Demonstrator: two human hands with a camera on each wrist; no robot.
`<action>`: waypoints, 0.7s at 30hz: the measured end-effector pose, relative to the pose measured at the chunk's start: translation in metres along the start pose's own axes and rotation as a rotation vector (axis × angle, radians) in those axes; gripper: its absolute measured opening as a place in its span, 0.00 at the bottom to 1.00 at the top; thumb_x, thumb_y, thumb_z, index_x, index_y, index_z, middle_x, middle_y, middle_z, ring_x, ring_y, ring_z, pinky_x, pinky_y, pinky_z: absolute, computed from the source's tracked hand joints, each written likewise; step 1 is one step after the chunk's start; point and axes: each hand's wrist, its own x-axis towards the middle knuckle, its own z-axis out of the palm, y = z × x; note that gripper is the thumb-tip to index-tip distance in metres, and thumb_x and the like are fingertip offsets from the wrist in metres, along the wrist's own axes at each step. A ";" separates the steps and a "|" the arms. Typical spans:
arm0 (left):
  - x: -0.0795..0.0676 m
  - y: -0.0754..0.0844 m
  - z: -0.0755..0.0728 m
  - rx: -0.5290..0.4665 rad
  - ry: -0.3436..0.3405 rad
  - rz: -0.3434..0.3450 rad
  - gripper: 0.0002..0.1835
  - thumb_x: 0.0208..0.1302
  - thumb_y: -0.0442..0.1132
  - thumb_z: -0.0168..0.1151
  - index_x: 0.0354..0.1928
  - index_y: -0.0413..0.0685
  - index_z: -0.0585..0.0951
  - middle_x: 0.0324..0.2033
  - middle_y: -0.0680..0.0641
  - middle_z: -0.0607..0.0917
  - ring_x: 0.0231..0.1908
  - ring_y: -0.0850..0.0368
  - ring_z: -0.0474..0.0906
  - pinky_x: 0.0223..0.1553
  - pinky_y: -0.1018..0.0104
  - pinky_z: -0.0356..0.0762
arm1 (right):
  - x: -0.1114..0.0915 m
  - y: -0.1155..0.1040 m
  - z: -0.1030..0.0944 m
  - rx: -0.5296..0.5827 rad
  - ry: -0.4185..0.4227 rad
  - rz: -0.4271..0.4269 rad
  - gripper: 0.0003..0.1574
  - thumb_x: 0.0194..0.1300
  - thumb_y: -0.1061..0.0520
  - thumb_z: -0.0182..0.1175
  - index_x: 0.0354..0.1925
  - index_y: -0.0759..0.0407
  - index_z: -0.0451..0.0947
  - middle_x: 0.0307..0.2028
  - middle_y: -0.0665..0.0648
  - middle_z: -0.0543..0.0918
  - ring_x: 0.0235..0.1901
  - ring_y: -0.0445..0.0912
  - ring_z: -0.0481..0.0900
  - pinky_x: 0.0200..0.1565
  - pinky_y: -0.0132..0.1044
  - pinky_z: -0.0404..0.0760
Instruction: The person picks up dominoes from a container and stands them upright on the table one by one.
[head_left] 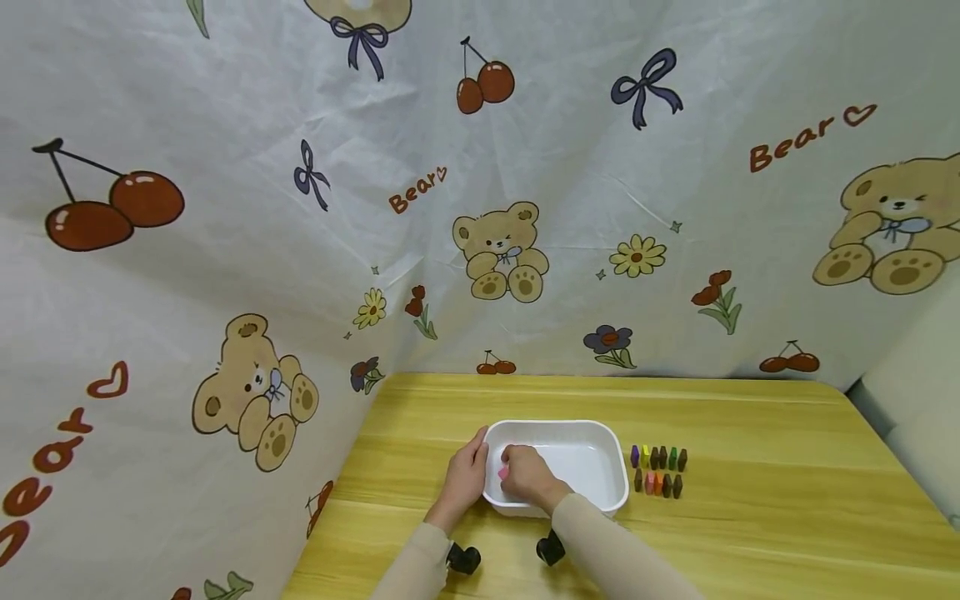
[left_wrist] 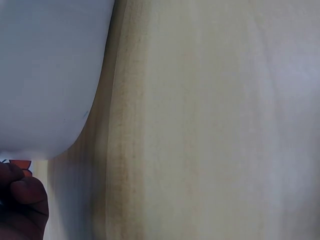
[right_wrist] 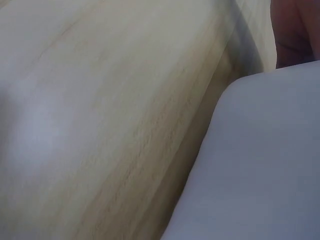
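Observation:
A white rectangular plastic basin (head_left: 592, 467) stands on the wooden table, its inside partly covered by my right hand. My left hand (head_left: 467, 471) holds the basin's left side, fingers at the rim. In the left wrist view the left hand (left_wrist: 25, 205) shows at the lower corner, beside the basin's outer wall (left_wrist: 45, 75). Over the left part of the basin, my right hand (head_left: 527, 475) has its fingers curled round a small pink piece (head_left: 503, 472), mostly hidden by the hand. The right wrist view shows mainly the basin's outer wall (right_wrist: 250, 160).
Right of the basin, several small coloured blocks (head_left: 660, 457) stand in two rows, among them purple, yellow, green, pink, orange and dark brown ones. The yellow wooden table (head_left: 787, 500) reaches back to a bear-print cloth (head_left: 570, 183) hanging behind and to the left.

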 end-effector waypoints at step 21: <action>-0.001 0.000 -0.001 0.013 -0.014 0.032 0.24 0.83 0.40 0.46 0.74 0.40 0.71 0.70 0.37 0.76 0.70 0.38 0.72 0.72 0.43 0.71 | -0.028 0.034 -0.036 -0.010 0.018 -0.220 0.13 0.47 0.67 0.66 0.36 0.64 0.82 0.28 0.53 0.79 0.29 0.43 0.72 0.33 0.35 0.75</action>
